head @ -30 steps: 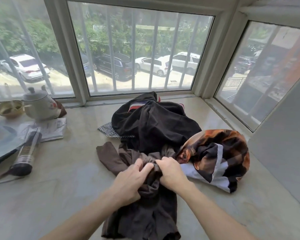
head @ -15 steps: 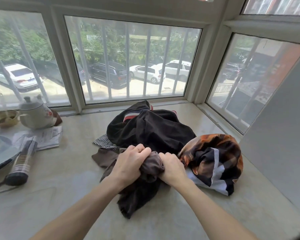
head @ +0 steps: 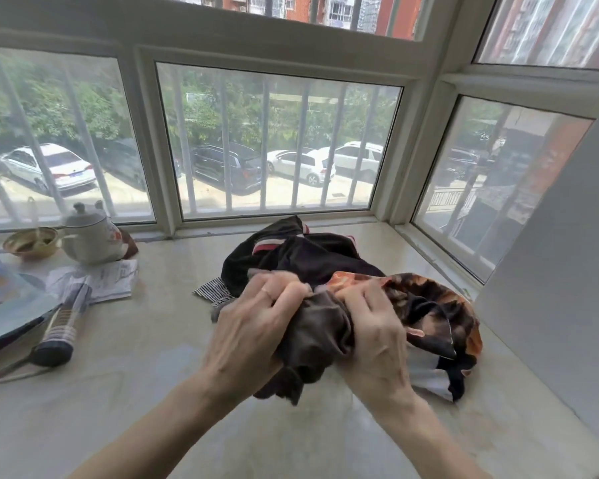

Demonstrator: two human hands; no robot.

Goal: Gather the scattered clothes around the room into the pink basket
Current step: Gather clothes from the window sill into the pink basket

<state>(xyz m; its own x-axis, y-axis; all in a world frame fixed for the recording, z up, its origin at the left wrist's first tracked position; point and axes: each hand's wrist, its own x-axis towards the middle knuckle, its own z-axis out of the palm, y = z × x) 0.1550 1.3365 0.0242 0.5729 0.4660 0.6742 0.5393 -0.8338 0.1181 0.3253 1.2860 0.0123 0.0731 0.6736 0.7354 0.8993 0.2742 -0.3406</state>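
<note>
Two-handed, clutches a brown cloth (head: 317, 335) over the sill (head: 153, 361), near centre. Wraps the left grip (head: 253, 330) round the wad's left side, fingers curled tight, knuckles up. Closes the right grip (head: 374, 344) on the wad's right side, fingers curled into the folds. Lets a short tail hang below both grips toward the sill; cannot tell whether it touches.

Just beyond the grips, heaped on the sill: a black garment (head: 312, 261) with a red-and-white band, a striped cloth (head: 211, 292) poking out at its left edge. Just right of the right grip, also on the sill and partly hidden behind it: an orange, black and white patterned garment (head: 440, 305).

Far left, by the window (head: 277, 146): a white teapot (head: 90, 240), a small bowl (head: 32, 242) just left of it, crumpled papers (head: 101, 278) nearer, and a dark tube (head: 63, 326) lying with its far end on the papers. Beyond the barred glass: parked cars (head: 236, 167).
</note>
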